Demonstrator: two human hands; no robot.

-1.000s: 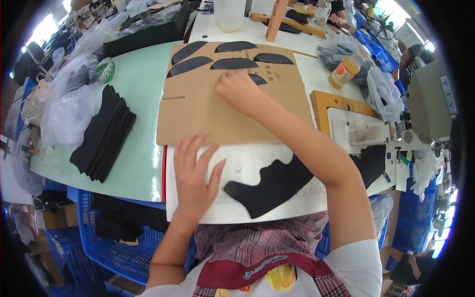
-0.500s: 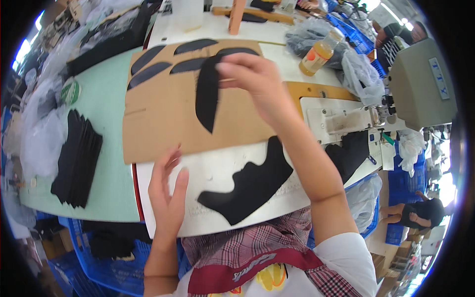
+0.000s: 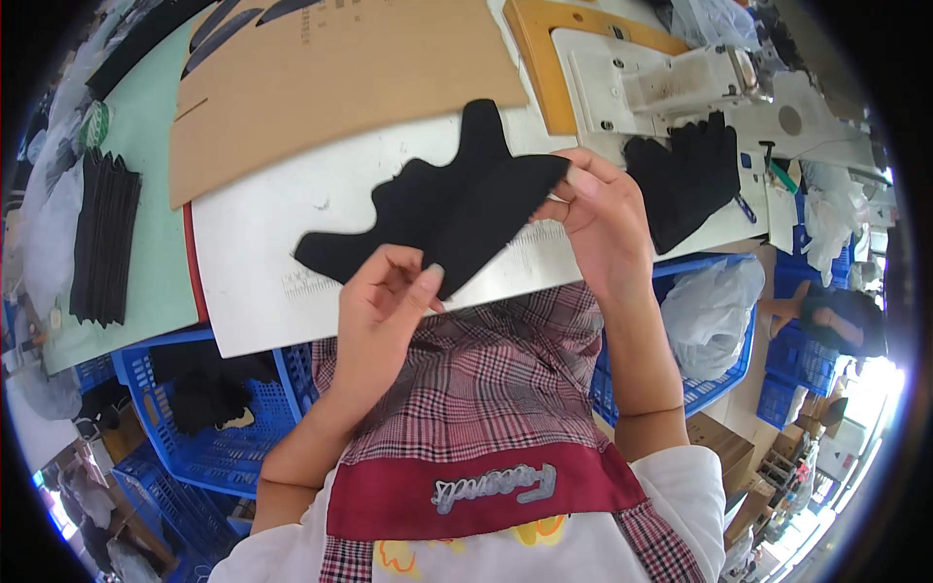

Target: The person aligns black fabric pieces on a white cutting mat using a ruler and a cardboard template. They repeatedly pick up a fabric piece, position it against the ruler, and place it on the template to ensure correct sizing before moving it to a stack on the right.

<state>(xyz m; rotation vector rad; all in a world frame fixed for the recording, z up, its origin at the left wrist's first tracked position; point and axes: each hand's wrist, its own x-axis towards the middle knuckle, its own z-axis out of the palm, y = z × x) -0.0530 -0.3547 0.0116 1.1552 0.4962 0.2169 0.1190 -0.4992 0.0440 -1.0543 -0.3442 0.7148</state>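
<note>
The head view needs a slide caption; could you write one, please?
Left hand and right hand hold a curved black piece over a larger black piece.

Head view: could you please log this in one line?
left hand: holds curved black piece; right hand: holds opposite end; wavy black piece: partly beneath

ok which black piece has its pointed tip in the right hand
The half-moon piece, pinched by the right hand over the larger scalloped piece; the left stack and right pile lie untouched.
</note>
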